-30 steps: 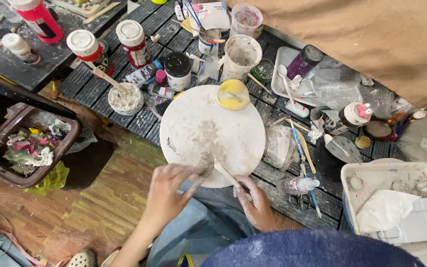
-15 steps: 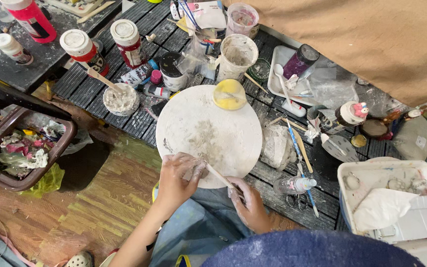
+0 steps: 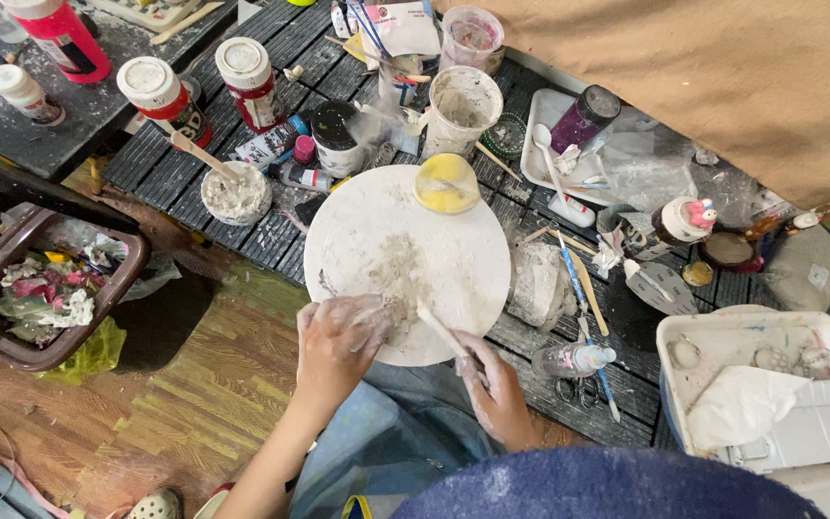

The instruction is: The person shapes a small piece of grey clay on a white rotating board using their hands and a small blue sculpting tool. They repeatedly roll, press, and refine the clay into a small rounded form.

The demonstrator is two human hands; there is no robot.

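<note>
From the head camera we look down at a round white board dusted with grey-white plaster, lying flat on the dark slatted table so that its near edge overhangs toward our lap and both hands can reach it. Our left hand rests on that near edge with its fingers curled over a pale, plaster-smeared lump or rag; the fingers look closed around it, though we cannot tell exactly what the lump is, and the hand seems to press down there to steady the board. Our right hand sits just beside it at the board's lower right, fingers pinched shut around the handle of a thin pale wooden stick, which slants up and left so that its tip lies on the grey patch of plaster near the middle of the board, an angle suited to scraping or spreading. At the far edge of the board a small yellow-tinted clear plastic cup lies on the surface, close at hand. Beyond it stands a plaster-crusted white tub, and to the left a small white bowl of plaster with a wooden stirrer, well apart from the hands. A brown bin of scraps sits on the wooden floor at our left.
</note>
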